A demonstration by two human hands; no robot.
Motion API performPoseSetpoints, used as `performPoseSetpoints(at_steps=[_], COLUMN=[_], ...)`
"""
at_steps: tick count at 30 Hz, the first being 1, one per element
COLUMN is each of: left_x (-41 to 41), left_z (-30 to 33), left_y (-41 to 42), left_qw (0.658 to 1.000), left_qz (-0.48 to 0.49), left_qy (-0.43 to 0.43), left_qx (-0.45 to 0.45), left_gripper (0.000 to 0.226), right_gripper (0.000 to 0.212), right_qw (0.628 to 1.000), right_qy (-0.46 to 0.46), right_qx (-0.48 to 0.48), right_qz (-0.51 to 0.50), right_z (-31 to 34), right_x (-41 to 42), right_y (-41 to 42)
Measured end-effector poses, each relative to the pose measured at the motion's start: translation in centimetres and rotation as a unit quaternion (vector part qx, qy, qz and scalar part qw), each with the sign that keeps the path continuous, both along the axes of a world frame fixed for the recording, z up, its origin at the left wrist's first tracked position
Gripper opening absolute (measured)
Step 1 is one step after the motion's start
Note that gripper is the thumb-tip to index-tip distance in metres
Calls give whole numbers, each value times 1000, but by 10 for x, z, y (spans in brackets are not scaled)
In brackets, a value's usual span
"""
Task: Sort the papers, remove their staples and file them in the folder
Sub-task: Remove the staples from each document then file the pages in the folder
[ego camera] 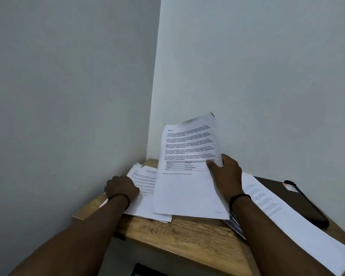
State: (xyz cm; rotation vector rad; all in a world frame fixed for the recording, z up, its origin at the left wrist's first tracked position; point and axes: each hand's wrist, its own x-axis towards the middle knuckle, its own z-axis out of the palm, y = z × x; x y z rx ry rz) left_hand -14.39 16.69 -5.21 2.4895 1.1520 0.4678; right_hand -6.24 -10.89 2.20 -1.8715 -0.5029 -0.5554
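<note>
My right hand grips a printed sheet by its right edge, thumb on the front, and holds it tilted up above the wooden table. My left hand rests with curled fingers on a stack of printed papers lying at the table's left side. Another pile of papers lies to the right, reaching past the front edge. A dark folder sits partly under that pile at the back right.
A black phone or case with a small red-and-white label lies on the dark folder at the right. Grey walls meet in a corner directly behind the table. The table's front edge is close to my forearms.
</note>
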Motion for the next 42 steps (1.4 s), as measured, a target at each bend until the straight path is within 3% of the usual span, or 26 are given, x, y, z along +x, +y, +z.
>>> performPoseSetpoints(at_steps=[3, 7, 13, 15, 17, 21, 24, 28, 31, 34, 39, 40, 42], left_x=[-1, 5, 9, 11, 9, -4, -13, -21, -20, -14, -9, -10, -12], left_z=[2, 8, 12, 20, 29, 61, 92, 110, 107, 92, 78, 81, 85], left_y=[2, 15, 26, 26, 23, 13, 11, 7, -8, -13, -22, -25, -25], left_qw=[998, 999, 995, 992, 985, 918, 851, 768, 731, 736, 769, 775, 779], left_qz=[33, 34, -9, -38, -66, -92, -169, -268, -305, -318, -272, -266, -268], left_qy=[14, 10, 3, -38, -142, -387, -487, -479, -433, -396, -445, -461, -486], left_qx=[44, -20, -103, -113, -67, 3, -100, -330, -430, -447, -370, -341, -291], left_gripper=[47, 62, 51, 46, 25, 27, 32, 50, 36, 34, 24, 20, 14], right_gripper=[17, 18, 18, 16, 16, 30, 36, 36, 30, 19, 49, 49, 31], right_qw=[1000, 999, 996, 994, 990, 984, 988, 979, 948, 925, 909, 909, 942], right_qy=[2, 13, 31, 18, 4, -33, -23, 57, 151, 216, 221, 201, 132], right_qx=[-24, -36, -60, -52, -37, -8, 34, 195, 264, 262, 292, 296, 243], right_qz=[-9, -23, -59, -91, -134, -173, -151, -12, 92, 168, 201, 212, 188], right_z=[0, -4, -13, -11, -6, 7, 15, 21, 24, 19, 17, 19, 22], right_x=[-3, -2, 4, 2, -3, -14, -21, -27, -30, -31, -32, -32, -33], right_y=[-1, -1, -4, -4, -5, 1, 11, 30, 39, 46, 54, 55, 58])
